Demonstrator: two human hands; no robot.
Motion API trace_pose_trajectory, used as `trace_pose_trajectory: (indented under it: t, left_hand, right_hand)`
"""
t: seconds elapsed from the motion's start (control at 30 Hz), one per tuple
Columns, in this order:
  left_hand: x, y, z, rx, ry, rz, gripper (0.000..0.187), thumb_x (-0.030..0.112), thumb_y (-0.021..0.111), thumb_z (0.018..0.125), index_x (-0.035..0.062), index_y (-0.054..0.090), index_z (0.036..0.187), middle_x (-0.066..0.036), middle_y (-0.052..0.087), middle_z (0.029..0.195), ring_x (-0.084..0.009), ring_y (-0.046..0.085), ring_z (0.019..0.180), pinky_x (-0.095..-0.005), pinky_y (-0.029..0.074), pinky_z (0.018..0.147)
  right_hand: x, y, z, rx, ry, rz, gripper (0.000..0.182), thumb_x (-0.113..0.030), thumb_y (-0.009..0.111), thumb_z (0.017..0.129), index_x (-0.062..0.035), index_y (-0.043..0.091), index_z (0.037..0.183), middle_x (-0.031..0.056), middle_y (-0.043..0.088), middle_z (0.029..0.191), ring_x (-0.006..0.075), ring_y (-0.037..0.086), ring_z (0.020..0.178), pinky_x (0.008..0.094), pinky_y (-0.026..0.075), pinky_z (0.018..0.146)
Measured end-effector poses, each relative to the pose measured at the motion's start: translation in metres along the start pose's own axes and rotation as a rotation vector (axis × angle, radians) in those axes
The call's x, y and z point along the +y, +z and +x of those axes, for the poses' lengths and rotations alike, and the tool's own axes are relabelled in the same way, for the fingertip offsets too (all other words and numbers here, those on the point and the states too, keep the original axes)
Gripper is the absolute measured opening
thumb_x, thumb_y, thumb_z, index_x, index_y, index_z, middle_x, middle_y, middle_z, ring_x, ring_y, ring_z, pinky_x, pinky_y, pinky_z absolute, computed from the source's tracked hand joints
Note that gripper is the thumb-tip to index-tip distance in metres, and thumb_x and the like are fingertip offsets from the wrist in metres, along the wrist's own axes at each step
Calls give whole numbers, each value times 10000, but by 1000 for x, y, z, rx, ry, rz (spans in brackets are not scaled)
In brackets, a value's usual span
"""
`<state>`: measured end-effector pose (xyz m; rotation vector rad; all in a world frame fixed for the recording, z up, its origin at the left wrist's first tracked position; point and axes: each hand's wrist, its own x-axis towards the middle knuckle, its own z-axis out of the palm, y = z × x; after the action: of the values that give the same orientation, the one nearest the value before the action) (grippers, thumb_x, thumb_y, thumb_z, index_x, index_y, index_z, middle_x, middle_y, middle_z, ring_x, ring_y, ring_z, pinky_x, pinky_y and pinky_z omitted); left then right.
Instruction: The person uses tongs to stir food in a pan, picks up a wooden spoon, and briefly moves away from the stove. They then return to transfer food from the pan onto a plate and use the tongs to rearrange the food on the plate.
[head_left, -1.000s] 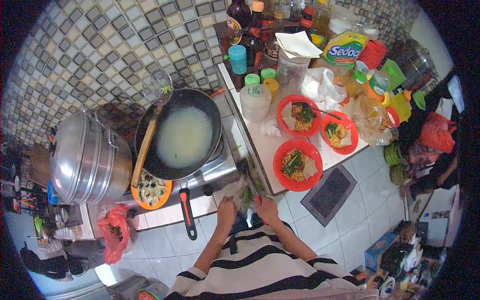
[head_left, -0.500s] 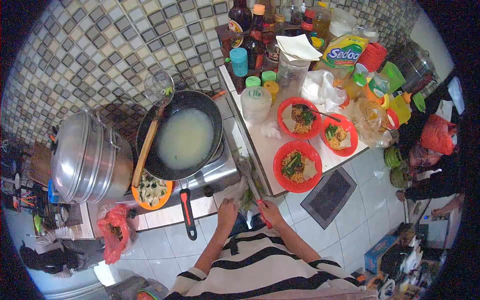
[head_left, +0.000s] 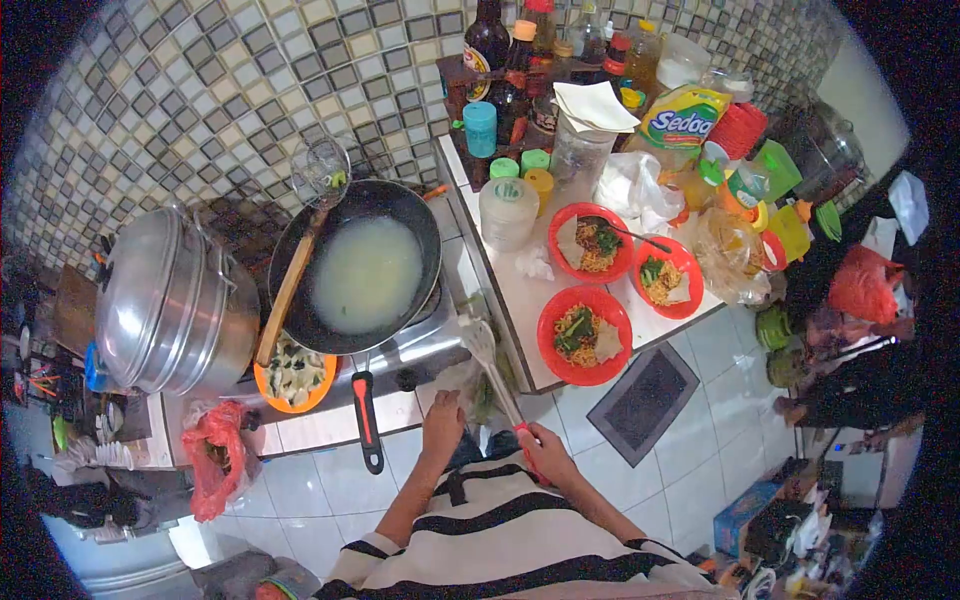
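Note:
My right hand (head_left: 543,455) grips the red handle of metal tongs (head_left: 492,363), whose tips point up toward the stove edge beside the wok. My left hand (head_left: 443,425) holds a clear plastic bag of green vegetables (head_left: 468,385) just under the tongs. A black wok (head_left: 362,268) of pale cloudy liquid sits on the stove, its red-and-black handle (head_left: 364,420) pointing toward me. Three red bowls of noodles with greens stand on the white counter: a near one (head_left: 585,335), a far one (head_left: 592,243) and a right one (head_left: 667,278).
A wooden-handled wire skimmer (head_left: 300,240) leans on the wok rim. A large steel steamer pot (head_left: 175,305) stands at left, an orange bowl (head_left: 293,375) below the wok. Bottles, jars and packets (head_left: 640,100) crowd the counter's back. A dark mat (head_left: 642,402) lies on the tiled floor.
My right hand has drawn back toward my body and the tongs now stick out longer toward the stove. The whole view has shifted slightly; the left hand stays at the bag.

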<state>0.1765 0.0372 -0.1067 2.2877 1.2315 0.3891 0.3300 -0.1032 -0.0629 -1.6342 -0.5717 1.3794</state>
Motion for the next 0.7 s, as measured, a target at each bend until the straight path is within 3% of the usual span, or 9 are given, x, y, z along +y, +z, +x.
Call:
trace_pose_trajectory:
  t: [0.17, 0.27, 0.33, 0.37, 0.43, 0.57, 0.67, 0.7]
  left_hand:
    - [20, -21, -14, -33, -61, -199, 301, 77, 530, 757, 27, 493, 1052, -171, 484, 1031, -335, 544, 861, -411, 460, 733]
    - [22, -28, -33, 75, 51, -169, 290, 71, 540, 762, 28, 507, 1047, -164, 506, 985, -330, 549, 838, -391, 462, 730]
    - [15, -32, -50, -101, 52, -244, 261, 89, 538, 804, 34, 515, 1058, -132, 543, 962, -265, 574, 834, -332, 463, 757]
    - [13, -32, -56, -92, 46, -246, 261, 89, 538, 804, 34, 515, 1058, -132, 543, 962, -265, 574, 834, -332, 463, 757]
    - [7, -30, -70, -316, -449, -862, 243, 129, 525, 845, 31, 520, 1066, -95, 577, 935, -191, 580, 858, -294, 460, 778]
    - [-52, 4, -110, -311, -656, -1181, 336, 254, 531, 857, 16, 491, 1090, -55, 592, 942, -137, 571, 838, -266, 449, 738]
    - [-46, -8, -117, -268, -690, -1175, 324, 272, 522, 857, 44, 504, 1087, -61, 591, 946, -146, 576, 840, -251, 450, 729]
    - [-35, -22, -108, -245, -800, -1245, 323, 277, 525, 855, 51, 506, 1085, -57, 590, 951, -144, 577, 842, -251, 452, 722]
  right_hand:
    - [-31, 1, -20, -38, 51, 37, 261, -294, 437, 904, -57, 467, 798, -17, 406, 539, 59, 371, 395, 215, 300, 356]
    - [-44, -2, -28, -65, 59, 34, 255, -291, 442, 903, -59, 467, 799, -26, 400, 538, 57, 375, 399, 210, 301, 357]
    - [-53, -3, -33, -75, 14, 54, 247, -283, 441, 902, -59, 467, 801, -27, 404, 546, 56, 392, 407, 208, 306, 361]
    - [-58, -3, -33, -82, 13, 46, 247, -283, 441, 902, -59, 467, 801, -27, 404, 546, 56, 392, 407, 208, 306, 361]
    - [-64, -2, -33, -71, 69, 14, 244, -277, 435, 903, -53, 472, 813, -24, 409, 557, 54, 401, 418, 205, 312, 366]
    - [-41, 4, -19, -10, 16, 4, 251, -268, 430, 901, -47, 484, 796, -10, 432, 565, 65, 418, 429, 217, 323, 374]
    - [-44, 10, -23, 58, -11, -168, 278, -275, 445, 890, -37, 487, 752, 7, 454, 569, 81, 432, 432, 234, 336, 384]
    - [-41, 10, -23, 52, 41, -211, 294, -292, 454, 881, -29, 496, 754, 14, 464, 574, 86, 437, 434, 240, 340, 387]
